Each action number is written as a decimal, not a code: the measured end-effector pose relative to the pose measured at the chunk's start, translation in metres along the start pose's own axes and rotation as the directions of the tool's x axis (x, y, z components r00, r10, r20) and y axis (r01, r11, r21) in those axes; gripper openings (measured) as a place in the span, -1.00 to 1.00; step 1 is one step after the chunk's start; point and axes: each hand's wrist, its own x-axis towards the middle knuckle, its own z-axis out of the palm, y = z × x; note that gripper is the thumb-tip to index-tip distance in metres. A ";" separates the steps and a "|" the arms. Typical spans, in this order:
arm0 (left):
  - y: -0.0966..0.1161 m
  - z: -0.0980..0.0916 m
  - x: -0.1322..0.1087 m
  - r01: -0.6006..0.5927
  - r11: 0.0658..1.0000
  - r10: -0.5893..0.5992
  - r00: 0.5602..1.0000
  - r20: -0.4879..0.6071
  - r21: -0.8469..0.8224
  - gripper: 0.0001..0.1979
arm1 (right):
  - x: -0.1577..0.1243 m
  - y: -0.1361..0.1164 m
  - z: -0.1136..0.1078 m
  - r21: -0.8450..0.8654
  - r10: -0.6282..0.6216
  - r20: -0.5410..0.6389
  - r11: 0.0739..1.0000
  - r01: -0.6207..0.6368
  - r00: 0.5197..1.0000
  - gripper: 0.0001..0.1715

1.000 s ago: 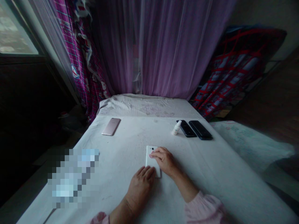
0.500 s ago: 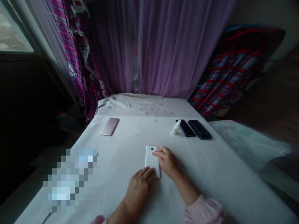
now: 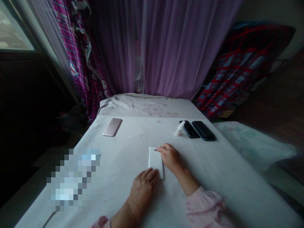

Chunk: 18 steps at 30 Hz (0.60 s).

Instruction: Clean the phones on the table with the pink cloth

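Note:
A white smartphone lies back side up on the cloth in front of me, its camera end pointing away. My left hand holds the phone down at its near end, with the fingers across the lower back. At the far end my right hand has its fingers pressed together, the tips on the phone beside the camera lens. Something small and pale may be pinched there, but I cannot make it out. A white spray bottle stands beyond the right hand.
Two dark phones lie side by side at the back right. A rose-gold phone is at the back left. Nearer on the left is a blurred-out, pixelated object with a cable. Purple curtains hang behind the table.
My right fingertips have slid up the phone's back, from below the camera lens to beside it. The left hand stays on the near end. The view has shifted slightly.

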 end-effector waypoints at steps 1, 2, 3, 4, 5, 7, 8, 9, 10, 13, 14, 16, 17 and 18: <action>0.000 0.000 0.000 0.000 1.000 0.000 1.000 -0.001 -0.001 -0.69 | -0.003 0.001 -0.002 -0.006 -0.001 0.004 1.000 0.001 1.000 -0.63; 0.000 0.000 0.001 0.000 1.000 0.000 1.000 -0.006 -0.003 -0.69 | -0.004 0.002 -0.003 -0.007 0.001 0.004 1.000 -0.001 1.000 -0.62; 0.000 0.000 0.001 0.001 1.000 -0.001 1.000 -0.011 -0.005 -0.69 | -0.005 0.002 -0.004 -0.006 0.007 -0.002 1.000 -0.007 1.000 -0.62; 0.000 -0.001 0.001 0.000 1.000 0.000 1.000 -0.015 -0.007 -0.68 | -0.004 0.003 -0.004 -0.004 0.020 -0.012 1.000 -0.020 1.000 -0.63; 0.000 -0.001 0.000 -0.003 1.000 0.003 1.000 -0.017 -0.007 -0.68 | -0.004 0.002 -0.003 -0.002 0.035 -0.025 0.999 -0.035 0.999 -0.63; -0.001 -0.001 0.000 -0.008 1.000 0.008 1.000 -0.018 -0.004 -0.67 | -0.003 0.001 -0.001 0.011 0.056 -0.048 0.998 -0.056 0.997 -0.63; -0.001 -0.001 0.000 -0.012 1.000 0.012 1.000 -0.019 -0.002 -0.67 | -0.004 -0.001 0.000 0.023 0.054 -0.054 0.998 -0.053 0.997 -0.62; -0.001 -0.001 0.000 -0.015 1.000 0.015 1.000 -0.023 -0.001 -0.67 | -0.006 -0.002 0.000 0.038 0.042 -0.055 0.999 -0.039 0.998 -0.62; -0.001 -0.001 0.000 -0.018 1.000 0.018 0.999 -0.027 -0.001 -0.68 | -0.009 -0.003 0.001 0.056 0.021 -0.053 0.998 -0.018 0.998 -0.61; -0.001 0.000 0.000 -0.015 1.000 0.015 0.999 -0.036 0.000 -0.69 | -0.026 -0.007 0.000 0.112 -0.037 -0.054 0.993 0.043 0.998 -0.62; -0.001 0.000 0.000 -0.015 1.000 0.015 0.999 -0.035 0.002 -0.69 | -0.032 -0.008 0.000 0.126 -0.050 -0.055 0.990 0.057 0.997 -0.62; -0.001 0.000 0.000 -0.018 1.000 0.018 1.000 -0.022 0.007 -0.68 | -0.040 -0.009 -0.002 0.147 -0.060 -0.054 0.987 0.067 0.997 -0.63; -0.001 0.000 0.001 -0.020 1.000 0.020 1.000 -0.014 0.008 -0.68 | -0.041 -0.009 -0.003 0.152 -0.059 -0.049 0.986 0.066 0.997 -0.63; -0.001 -0.001 0.001 -0.022 1.000 0.022 1.000 -0.008 0.007 -0.68 | -0.040 -0.008 -0.003 0.152 -0.054 -0.044 0.986 0.060 0.998 -0.63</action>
